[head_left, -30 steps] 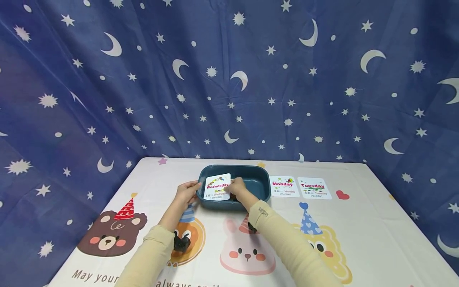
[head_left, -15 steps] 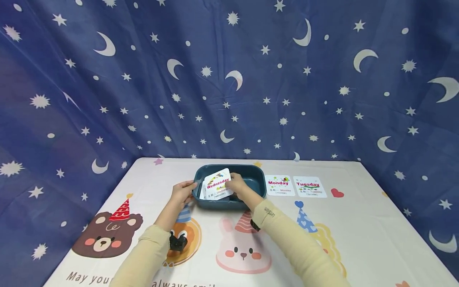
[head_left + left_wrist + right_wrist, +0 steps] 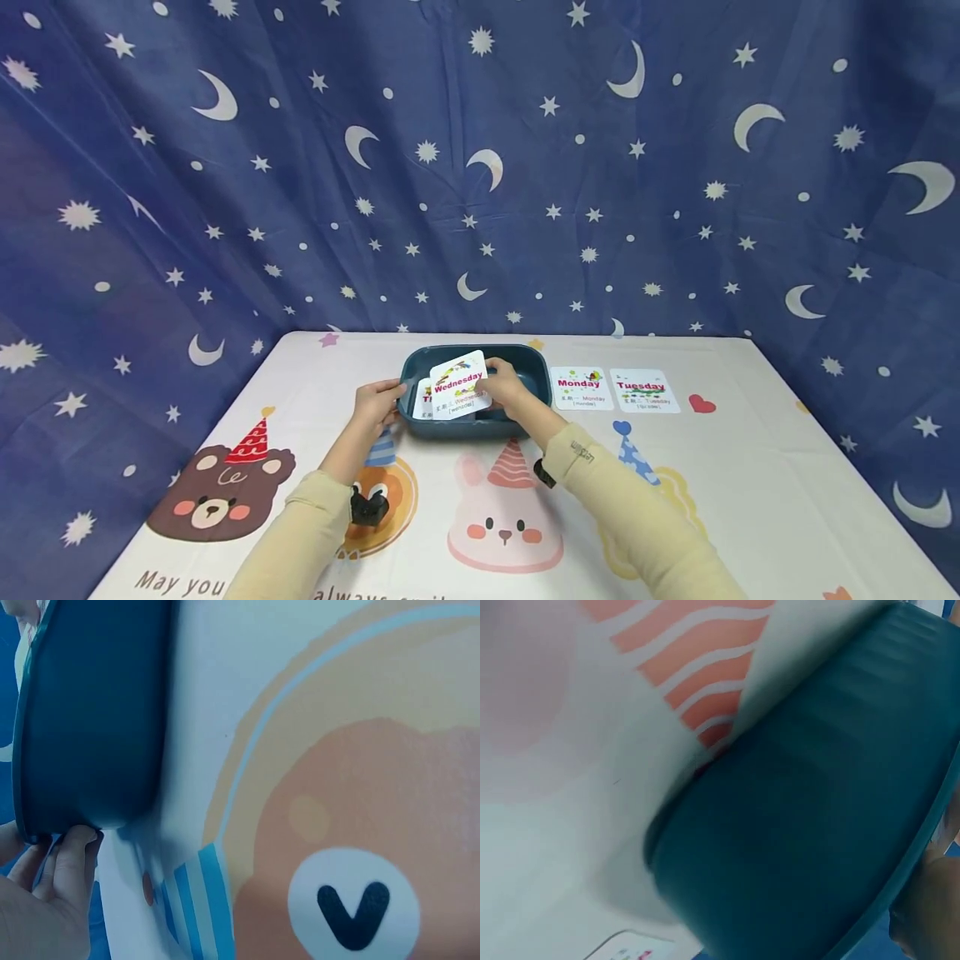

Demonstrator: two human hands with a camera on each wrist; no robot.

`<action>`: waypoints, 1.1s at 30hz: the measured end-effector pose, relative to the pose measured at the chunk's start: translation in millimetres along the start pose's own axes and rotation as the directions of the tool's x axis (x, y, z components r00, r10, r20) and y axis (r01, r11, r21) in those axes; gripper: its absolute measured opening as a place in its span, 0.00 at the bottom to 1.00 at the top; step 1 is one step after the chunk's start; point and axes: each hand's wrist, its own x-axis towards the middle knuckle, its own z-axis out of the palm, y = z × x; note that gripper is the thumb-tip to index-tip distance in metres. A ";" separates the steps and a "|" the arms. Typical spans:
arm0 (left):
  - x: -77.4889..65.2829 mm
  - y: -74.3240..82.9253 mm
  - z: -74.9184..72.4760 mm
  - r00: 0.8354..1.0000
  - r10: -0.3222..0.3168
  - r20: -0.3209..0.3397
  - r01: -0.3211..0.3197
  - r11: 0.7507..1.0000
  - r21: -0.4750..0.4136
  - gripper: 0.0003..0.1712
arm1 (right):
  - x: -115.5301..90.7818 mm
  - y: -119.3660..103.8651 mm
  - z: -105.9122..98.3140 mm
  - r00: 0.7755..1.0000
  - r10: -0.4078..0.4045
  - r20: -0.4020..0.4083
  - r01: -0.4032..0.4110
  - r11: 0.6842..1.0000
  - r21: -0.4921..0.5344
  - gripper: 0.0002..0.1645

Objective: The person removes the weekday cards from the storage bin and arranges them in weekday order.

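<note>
In the head view a dark teal rectangular box [image 3: 468,430] stands near the back of the table. My left hand [image 3: 377,404] grips its left end; the left wrist view has the fingers [image 3: 71,859] against the outer wall by the rim. Over the box my right hand [image 3: 506,388] pinches the right edge of a white Wednesday card [image 3: 459,386], which is tilted. Behind that card, another white card [image 3: 422,403] with red lettering lies in the box, mostly hidden. In the right wrist view the box wall [image 3: 795,810] hides most of the right hand [image 3: 930,911].
Right of the box, a Monday card [image 3: 582,389] and a Tuesday card [image 3: 645,392] lie flat side by side, face up. A cartoon-printed white cloth [image 3: 750,483] covers the table. A blue star-patterned curtain [image 3: 480,167] hangs behind it.
My right hand has lifted and tilted the Wednesday card, uncovering part of the card beneath. The left hand stays at the box's left end. The head view has shifted slightly.
</note>
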 end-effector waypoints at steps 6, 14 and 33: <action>0.0 0.0 -4.2 1.000 -0.020 0.020 0.019 0.999 0.042 0.24 | -8.5 -2.6 -11.1 1.000 0.007 0.015 -0.008 0.999 0.045 0.29; 0.9 -2.3 -5.2 0.999 -0.016 0.038 0.014 0.999 0.046 0.24 | -17.4 -5.7 -27.6 0.999 -0.028 0.019 0.027 0.998 0.050 0.28; 0.7 -6.1 -5.8 0.999 -0.013 0.046 0.011 0.999 0.034 0.25 | -47.5 -10.5 -70.2 0.998 -0.059 -0.004 0.059 0.998 0.016 0.27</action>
